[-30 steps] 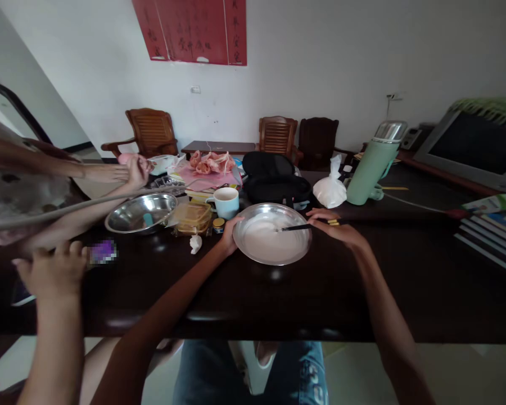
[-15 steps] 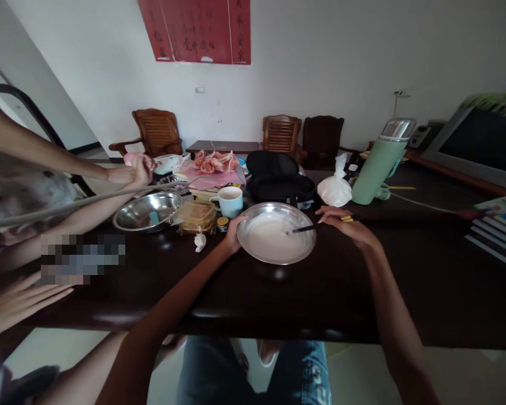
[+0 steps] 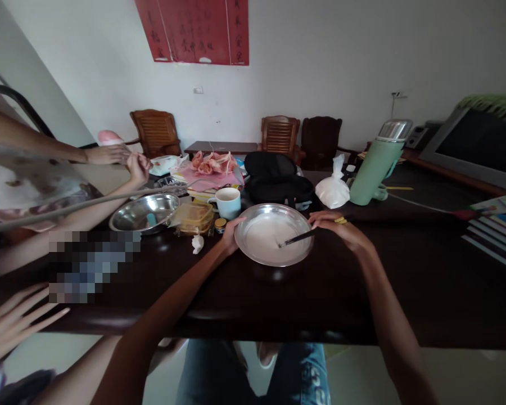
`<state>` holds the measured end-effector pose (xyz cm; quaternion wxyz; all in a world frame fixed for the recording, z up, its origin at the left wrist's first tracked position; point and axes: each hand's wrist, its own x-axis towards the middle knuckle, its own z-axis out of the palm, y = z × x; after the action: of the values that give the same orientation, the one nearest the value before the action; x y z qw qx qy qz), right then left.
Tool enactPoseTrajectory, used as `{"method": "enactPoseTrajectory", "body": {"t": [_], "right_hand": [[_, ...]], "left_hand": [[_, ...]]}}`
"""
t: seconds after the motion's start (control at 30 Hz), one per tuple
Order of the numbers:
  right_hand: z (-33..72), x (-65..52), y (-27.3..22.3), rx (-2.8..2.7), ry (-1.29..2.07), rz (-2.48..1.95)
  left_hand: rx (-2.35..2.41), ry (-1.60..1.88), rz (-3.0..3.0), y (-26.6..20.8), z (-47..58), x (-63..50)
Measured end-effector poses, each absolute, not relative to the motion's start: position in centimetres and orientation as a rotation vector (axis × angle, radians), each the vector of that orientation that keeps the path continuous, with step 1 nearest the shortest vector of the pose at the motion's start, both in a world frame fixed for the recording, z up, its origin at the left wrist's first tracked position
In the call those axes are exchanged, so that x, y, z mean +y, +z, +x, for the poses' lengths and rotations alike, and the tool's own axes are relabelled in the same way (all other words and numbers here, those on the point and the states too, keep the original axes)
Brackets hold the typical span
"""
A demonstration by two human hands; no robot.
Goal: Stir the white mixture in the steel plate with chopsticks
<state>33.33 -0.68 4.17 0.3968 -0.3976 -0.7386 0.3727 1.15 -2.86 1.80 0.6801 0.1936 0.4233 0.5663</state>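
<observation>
Other people at the left: a hand (image 3: 14,326) with spread fingers lies low at the table's near edge, and farther back two hands (image 3: 126,160) meet above the steel bowl (image 3: 145,212); none of these are mine.
Steel bowl: it stands on the table (image 3: 405,281) to the left, well apart from my plate, with something small and pale blue inside.
Plastic container: the clear container (image 3: 193,217) sits just beside the steel bowl, a small jar (image 3: 220,225) at its right corner and a crumpled white scrap (image 3: 197,243) in front of it.
Mug: the pale blue mug (image 3: 228,202) stands just behind my left hand.
My left hand: my left hand (image 3: 231,236) closes lightly on the left rim of the plate, thumb over the edge, I judge to keep it from sliding while I stir.
Plate: the round steel plate (image 3: 248,252) lies flat near the middle of the table, straight ahead of me, between my hands; it is shallow, shiny at the rim, and covered by a thin, smooth white batter (image 3: 266,236).
Chopsticks: the dark chopsticks (image 3: 296,239) slant down over the right rim, tips in the batter.
My right hand: my right hand (image 3: 341,232) grips the chopsticks' yellow upper ends, fingers curled narrow, resting at the plate's right edge.
Behind the plate: a black bag (image 3: 274,180), a knotted white plastic bag (image 3: 331,190) and a green thermos flask (image 3: 375,166) stand near one another.
Far right: stacked books (image 3: 495,225) lie at the table's end.
</observation>
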Motion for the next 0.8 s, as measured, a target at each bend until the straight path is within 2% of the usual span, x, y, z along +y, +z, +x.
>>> {"method": "enactPoseTrajectory", "body": {"t": [0.1,0.27,0.5,0.7,0.8], "right_hand": [[31.4,-1.2,3.6,-1.969,0.945,-0.977],[31.6,0.0,2.5,-1.878,0.653,-1.067],[32.5,0.3,1.9,-1.861,0.942,-1.032],[32.8,0.6,1.9,-1.791,0.750,-1.122],[33.9,0.5,2.6,-1.857,0.865,-1.082]], "left_hand": [[0.972,1.284,0.430,1.9,1.3,-3.0],[1.017,1.277,0.416,2.2,1.5,-3.2],[1.006,1.268,0.384,2.2,1.5,-3.3],[0.954,1.246,0.412,1.8,1.2,-3.1],[0.946,1.221,0.427,1.7,1.1,-3.0]]}}
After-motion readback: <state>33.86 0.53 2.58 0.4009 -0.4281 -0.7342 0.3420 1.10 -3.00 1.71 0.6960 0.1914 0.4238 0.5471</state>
